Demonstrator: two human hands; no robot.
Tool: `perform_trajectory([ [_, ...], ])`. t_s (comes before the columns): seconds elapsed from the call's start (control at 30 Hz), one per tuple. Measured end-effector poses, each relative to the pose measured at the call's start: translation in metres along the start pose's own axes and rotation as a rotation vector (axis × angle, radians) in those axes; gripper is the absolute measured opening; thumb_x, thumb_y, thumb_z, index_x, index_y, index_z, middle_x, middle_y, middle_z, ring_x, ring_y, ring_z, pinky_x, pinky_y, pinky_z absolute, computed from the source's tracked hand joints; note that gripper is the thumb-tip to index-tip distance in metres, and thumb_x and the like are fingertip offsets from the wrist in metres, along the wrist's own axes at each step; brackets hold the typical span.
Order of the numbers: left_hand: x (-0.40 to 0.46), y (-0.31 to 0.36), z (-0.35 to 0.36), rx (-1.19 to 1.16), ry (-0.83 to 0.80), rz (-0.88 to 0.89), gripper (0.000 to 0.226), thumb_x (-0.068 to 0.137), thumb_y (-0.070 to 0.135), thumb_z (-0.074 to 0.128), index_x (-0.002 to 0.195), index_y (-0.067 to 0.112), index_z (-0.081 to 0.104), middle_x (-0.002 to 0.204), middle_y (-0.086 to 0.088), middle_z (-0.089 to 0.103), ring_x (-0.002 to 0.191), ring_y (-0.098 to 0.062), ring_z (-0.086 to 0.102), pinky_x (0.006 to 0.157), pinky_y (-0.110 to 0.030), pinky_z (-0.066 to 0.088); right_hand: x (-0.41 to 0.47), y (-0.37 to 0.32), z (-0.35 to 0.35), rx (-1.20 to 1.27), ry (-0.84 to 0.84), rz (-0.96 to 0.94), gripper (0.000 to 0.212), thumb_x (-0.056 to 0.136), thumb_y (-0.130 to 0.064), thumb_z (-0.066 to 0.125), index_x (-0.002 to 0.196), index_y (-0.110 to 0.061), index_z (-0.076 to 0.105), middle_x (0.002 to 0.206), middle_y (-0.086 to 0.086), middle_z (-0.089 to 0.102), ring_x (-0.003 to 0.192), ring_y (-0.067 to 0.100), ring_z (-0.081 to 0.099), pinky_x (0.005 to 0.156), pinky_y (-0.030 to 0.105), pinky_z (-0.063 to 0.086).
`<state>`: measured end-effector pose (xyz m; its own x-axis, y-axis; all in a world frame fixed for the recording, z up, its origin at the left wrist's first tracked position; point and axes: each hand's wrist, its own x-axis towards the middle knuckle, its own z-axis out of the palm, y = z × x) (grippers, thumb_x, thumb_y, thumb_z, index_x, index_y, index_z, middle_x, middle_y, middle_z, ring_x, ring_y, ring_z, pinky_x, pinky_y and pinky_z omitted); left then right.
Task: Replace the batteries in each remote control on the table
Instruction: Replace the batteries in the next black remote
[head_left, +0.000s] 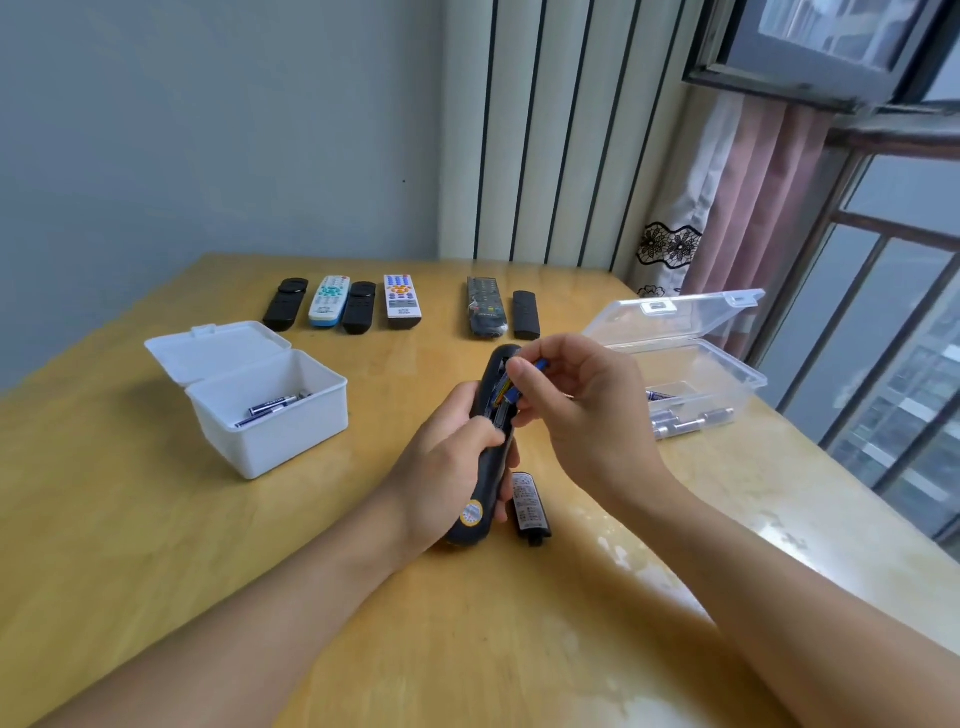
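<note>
Battery (540, 365) — over open remote (480, 462)

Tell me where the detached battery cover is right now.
In the head view the battery cover lies flat on the table, just right of the black remote held in the left hand.

A room in a home, probably in an upper-floor flat. A wooden tabletop (156, 545) stands in the corner where a plain grey-blue wall (208, 130) meets a cream panelled wall (550, 130). To the right, a pink curtain (769, 208) with a white lace-trimmed edge hangs beside a window (893, 312) fitted with metal bars; through the glass, blurred facades that appear to be neighbouring apartment blocks are seen from above. Household items lie on the tabletop: a row of television remotes (400, 301), a white plastic box (260, 405) holding batteries, and a clear plastic case (691, 364) with its lid up.
</note>
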<state>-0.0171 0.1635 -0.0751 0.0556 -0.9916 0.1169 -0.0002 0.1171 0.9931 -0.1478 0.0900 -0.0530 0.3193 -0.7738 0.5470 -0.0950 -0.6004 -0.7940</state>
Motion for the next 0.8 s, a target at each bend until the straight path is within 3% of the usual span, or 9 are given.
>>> perform_trajectory([
  [0.07,0.0,-0.001,0.002,0.071,0.049,0.013,0.015,0.106,0.02,0.042,0.107,0.009,0.051,0.076,-0.01,0.056,0.059,-0.025,0.055,0.052,-0.037,0.049,-0.004,0.0,0.001,-0.076,-0.008,-0.034,0.006,0.093,-0.013,0.071,0.086,-0.011,0.071,0.068,0.0,0.07,0.059,0.015,0.069,0.059,0.027,0.056],
  [0.17,-0.001,-0.002,0.005,0.107,0.075,0.037,0.024,0.109,0.026,0.038,0.106,0.006,0.049,0.075,-0.01,0.055,0.057,-0.026,0.054,0.051,-0.037,0.048,-0.005,-0.001,0.002,-0.143,-0.012,-0.04,0.007,0.092,-0.012,0.071,0.085,-0.011,0.072,0.065,-0.004,0.067,0.056,0.011,0.067,0.056,0.021,0.051],
  [0.37,0.001,-0.003,0.006,0.064,0.113,0.026,0.027,0.11,0.026,0.037,0.102,0.003,0.048,0.071,-0.014,0.056,0.052,-0.029,0.051,0.047,-0.035,0.045,0.0,-0.002,0.006,-0.429,-0.085,-0.225,0.016,0.093,-0.013,0.067,0.083,-0.004,0.074,0.073,0.009,0.065,0.06,0.024,0.063,0.06,0.046,0.054],
  [0.5,0.002,-0.001,0.005,0.048,0.128,0.027,0.026,0.11,0.024,0.037,0.104,0.0,0.048,0.07,-0.013,0.057,0.053,-0.03,0.052,0.048,-0.036,0.046,0.002,-0.006,0.002,-0.491,-0.15,-0.27,0.016,0.096,-0.009,0.063,0.089,-0.001,0.075,0.078,0.01,0.066,0.06,0.023,0.065,0.061,0.042,0.055],
  [0.57,0.003,0.001,0.006,0.052,0.144,0.049,0.025,0.11,0.023,0.038,0.106,0.001,0.05,0.071,-0.013,0.056,0.055,-0.03,0.053,0.048,-0.036,0.047,0.002,-0.008,-0.003,-0.295,-0.085,-0.166,0.011,0.096,-0.008,0.065,0.101,-0.009,0.074,0.076,0.001,0.068,0.057,0.016,0.067,0.06,0.03,0.056],
  [0.67,0.003,0.003,0.002,0.057,0.173,0.04,0.024,0.11,0.023,0.037,0.109,0.005,0.053,0.072,-0.014,0.058,0.052,-0.027,0.056,0.045,-0.033,0.049,0.008,-0.01,-0.012,0.287,0.009,0.151,0.023,0.086,-0.002,0.075,0.108,-0.005,0.07,0.074,0.006,0.072,0.059,0.017,0.066,0.056,0.027,0.055],
  [0.8,0.004,0.004,-0.001,-0.033,0.191,-0.009,0.027,0.11,0.023,0.037,0.116,0.005,0.055,0.075,-0.014,0.063,0.054,-0.024,0.062,0.049,-0.033,0.054,0.007,-0.003,-0.013,0.703,-0.046,0.436,0.022,0.084,0.003,0.067,0.106,0.001,0.068,0.088,0.01,0.076,0.084,0.019,0.074,0.075,0.02,0.058],
])
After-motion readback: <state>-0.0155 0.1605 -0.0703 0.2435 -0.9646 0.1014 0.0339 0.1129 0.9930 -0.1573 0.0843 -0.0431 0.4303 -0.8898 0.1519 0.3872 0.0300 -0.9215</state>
